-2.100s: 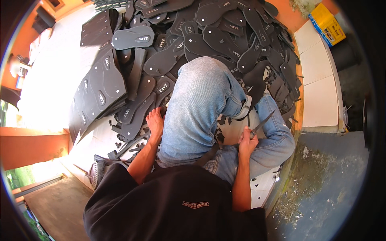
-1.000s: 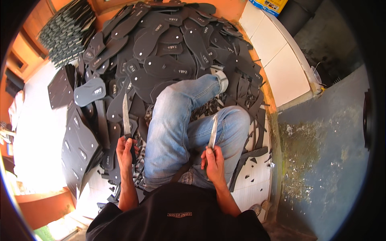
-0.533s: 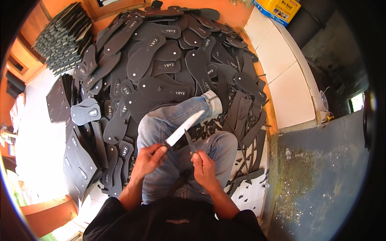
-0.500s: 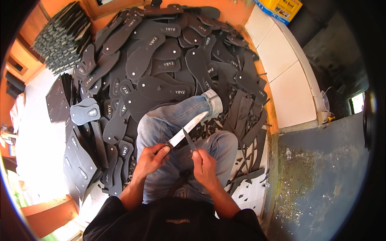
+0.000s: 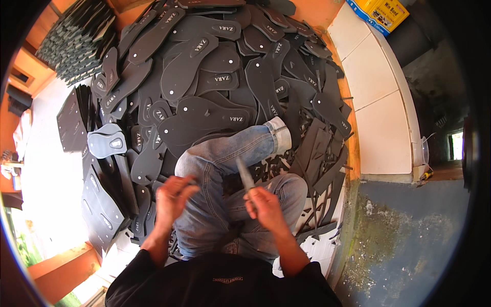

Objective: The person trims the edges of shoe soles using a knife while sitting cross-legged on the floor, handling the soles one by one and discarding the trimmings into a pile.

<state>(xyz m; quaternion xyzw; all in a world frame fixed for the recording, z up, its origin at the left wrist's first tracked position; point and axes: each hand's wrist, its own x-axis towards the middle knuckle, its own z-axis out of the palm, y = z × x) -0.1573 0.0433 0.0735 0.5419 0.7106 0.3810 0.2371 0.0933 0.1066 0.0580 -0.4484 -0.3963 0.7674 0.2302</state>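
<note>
I sit on the floor with my legs in blue jeans folded in front of me. My right hand is closed around the handle of a narrow grey knife, whose blade points up and away over my right knee. My left hand hovers over my left thigh, blurred by motion, fingers curled. I cannot see whether it holds anything. A big heap of black sole-shaped rubber cutouts lies just beyond my knees.
A grey sole lies on the heap's left side. Stacked black sheets stand at the far left. Leftover black offcuts lie to my right beside a white tiled ledge. A yellow box sits at the top right.
Half a second ago both hands crossed two blades above my knee. My left hand has since dropped left toward my thigh and its pale blade is out of sight. The right hand still holds its knife.
</note>
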